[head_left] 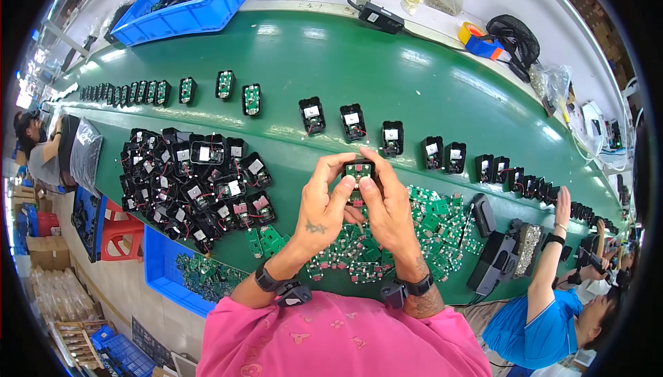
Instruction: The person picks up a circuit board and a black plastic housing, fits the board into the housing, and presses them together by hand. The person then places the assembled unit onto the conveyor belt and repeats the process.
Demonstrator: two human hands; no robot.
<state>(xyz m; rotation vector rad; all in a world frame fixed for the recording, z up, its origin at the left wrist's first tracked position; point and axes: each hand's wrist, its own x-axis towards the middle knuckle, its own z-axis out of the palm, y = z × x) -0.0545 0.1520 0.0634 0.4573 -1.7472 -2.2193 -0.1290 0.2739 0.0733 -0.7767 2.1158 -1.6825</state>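
Green tabletop (387, 66) stretches across the view, with a row of black housings (352, 123) running along it and a heap of them (193, 177) to the left. Both the left hand (324, 201) and right hand (383, 204) have fingers closed on one small black housing (359, 168) with a green board seated in it (held up above the loose circuit boards (428, 221)). A thumb pressing off-centre could tip the board, or the part might slip onto the pile.
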